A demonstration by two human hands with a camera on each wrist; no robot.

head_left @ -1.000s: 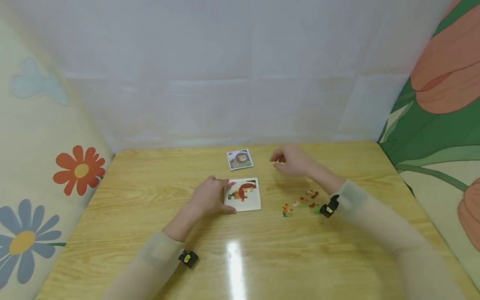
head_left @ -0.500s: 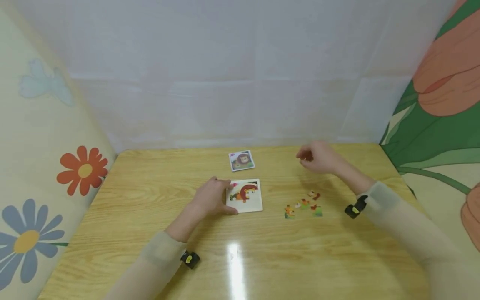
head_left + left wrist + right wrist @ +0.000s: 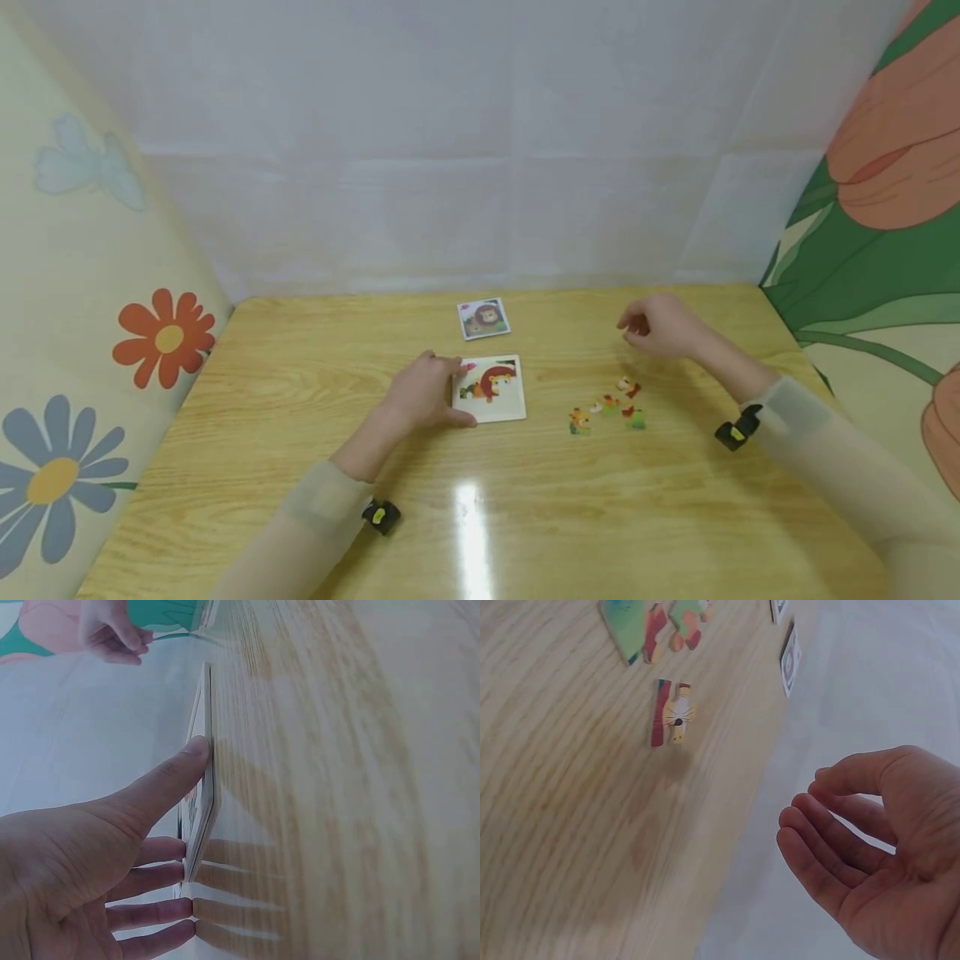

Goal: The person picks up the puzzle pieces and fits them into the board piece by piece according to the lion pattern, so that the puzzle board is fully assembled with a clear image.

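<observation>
A square puzzle board [image 3: 504,410] with a white border lies mid-table in the head view, part of a lion picture in its upper half. My left hand [image 3: 420,396] holds it at its left side, thumb on the near edge, fingers toward the far left corner; the left wrist view shows the thumb [image 3: 176,776] against the rim. Over the table at the right, my right hand [image 3: 663,325] hovers with loosely curled fingers and nothing visible between them. Below it lie several loose jigsaw pieces, among them one with an animal face [image 3: 678,712] and a green one [image 3: 636,420].
Behind the board lies a small lion picture card [image 3: 483,318]. The wooden table [image 3: 315,342] meets a white cloth backdrop [image 3: 450,217], with flower-printed panels at left and right. Black wrist cameras [image 3: 381,517] sit on both wrists.
My right hand has moved right, away from beside the board and card, to beyond the loose pieces. My left hand stays on the board, and the pieces have not visibly moved.
</observation>
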